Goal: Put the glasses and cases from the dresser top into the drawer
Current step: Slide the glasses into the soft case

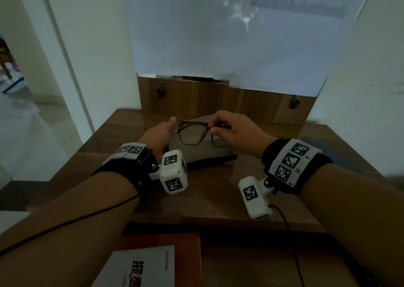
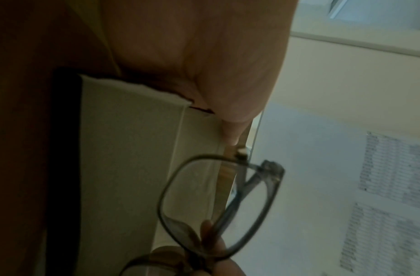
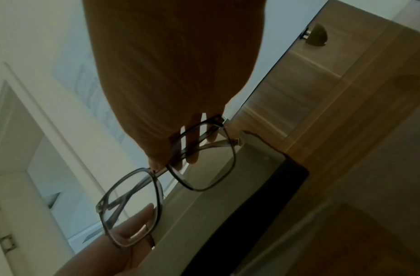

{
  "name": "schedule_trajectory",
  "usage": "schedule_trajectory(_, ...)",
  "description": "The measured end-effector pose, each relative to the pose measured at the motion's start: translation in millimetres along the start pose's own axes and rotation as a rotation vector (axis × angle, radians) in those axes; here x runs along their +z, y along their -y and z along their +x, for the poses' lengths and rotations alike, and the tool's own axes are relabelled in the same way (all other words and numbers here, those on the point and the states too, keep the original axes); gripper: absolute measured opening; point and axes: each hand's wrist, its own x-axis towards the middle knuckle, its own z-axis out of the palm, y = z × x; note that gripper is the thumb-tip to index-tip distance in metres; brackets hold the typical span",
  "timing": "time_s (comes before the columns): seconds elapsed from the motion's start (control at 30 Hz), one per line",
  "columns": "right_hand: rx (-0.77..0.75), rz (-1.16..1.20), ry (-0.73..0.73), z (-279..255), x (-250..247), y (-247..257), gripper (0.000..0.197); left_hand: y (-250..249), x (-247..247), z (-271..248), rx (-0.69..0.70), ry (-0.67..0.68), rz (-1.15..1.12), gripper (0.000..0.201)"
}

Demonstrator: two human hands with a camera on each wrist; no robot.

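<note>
Right hand [image 1: 237, 129] pinches the glasses [image 1: 192, 133] crosswise just above the case [image 1: 196, 154], long axes matched, left hand [image 1: 157, 135] resting straight-fingered at its left end.

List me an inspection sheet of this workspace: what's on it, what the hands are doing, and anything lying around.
Surface: wooden dresser top, glossy.
Job's things: glasses held above a grey case with a black base, standing on the top.
Clutter: red-and-white booklet below the front edge.
Hands: right hand pinches the glasses' frame; left hand lies against the case's left end, thumb straight, fingers hidden.
Cables: black cable along the left forearm; second cable from the right wrist camera.
Surroundings: paper sheet on the wall behind; doorway at left.
</note>
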Motion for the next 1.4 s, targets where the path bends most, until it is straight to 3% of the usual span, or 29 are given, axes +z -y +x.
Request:
schedule_trajectory(0.1,0.002,-0.046,0.006,-9.6,-5.6,-0.7,0.006,-10.8,8.8,-16.1,0.009,0.008,-0.074,0.047)
schedule_trajectory(0.2,0.021,-0.070,0.004,-20.2,-12.5,-3.7,0.011,-22.1,11.4,-21.3,-0.037,0.083,-0.349,0.030)
schedule_trajectory(0.4,0.022,-0.132,-0.013,-37.8,-24.6,-9.0,0.013,-35.3,27.0,-34.8,-0.137,0.114,-0.547,0.030)
schedule_trajectory(0.67,-0.011,-0.201,-0.020,-50.1,-29.3,-21.5,0.013,-47.5,42.3,-42.2,-0.166,0.130,-0.573,0.028)
schedule_trajectory(0.8,-0.047,-0.226,-0.047,-52.5,-30.2,-24.8,0.015,-49.7,47.3,-45.6,-0.172,0.158,-0.616,0.037)
schedule_trajectory(0.97,-0.042,-0.233,-0.026,-54.6,-27.6,-30.3,0.015,-54.3,48.5,-50.3,-0.167,0.145,-0.571,0.028)
schedule_trajectory(1.17,-0.017,-0.249,-0.070,-56.9,-27.1,-31.1,0.018,-52.5,49.2,-45.0,-0.167,0.133,-0.558,0.034)
schedule_trajectory(1.27,-0.011,-0.228,-0.186,-59.1,-29.2,-30.1,0.031,-51.6,48.9,-43.2,-0.160,0.115,-0.536,0.027)
schedule_trajectory(1.4,0.207,0.125,-0.563,-57.1,-31.6,-29.8,0.048,-51.2,48.6,-35.8,-0.106,0.056,-0.537,0.033)
